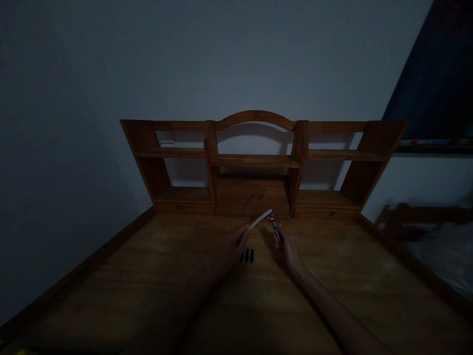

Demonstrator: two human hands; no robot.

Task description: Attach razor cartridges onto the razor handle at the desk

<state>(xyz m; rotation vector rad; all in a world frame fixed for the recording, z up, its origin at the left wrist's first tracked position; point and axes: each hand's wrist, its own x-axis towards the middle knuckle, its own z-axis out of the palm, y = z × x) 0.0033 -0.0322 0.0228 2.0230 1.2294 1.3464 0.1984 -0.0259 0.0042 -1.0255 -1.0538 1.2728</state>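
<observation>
My left hand (239, 240) is closed around the lower end of a slim, pale, slightly curved stick (260, 219), whose exact kind I cannot make out. The stick slants up to the right. My right hand (287, 246) grips the dark handle of a razor (275, 227), with its silver head pointing up and to the left. The razor's head is close to the tip of the stick; in this dim light I cannot tell whether they touch. On the desk beside my left wrist lies a small holder with black bars (248, 256), partly hidden by that hand.
The wooden desk (155, 276) spreads beneath both arms, with raised edges at left and right. A wooden shelf unit (254, 160) stands at its back against the pale wall (236, 59). A wall socket (166, 138) shows through the left shelf.
</observation>
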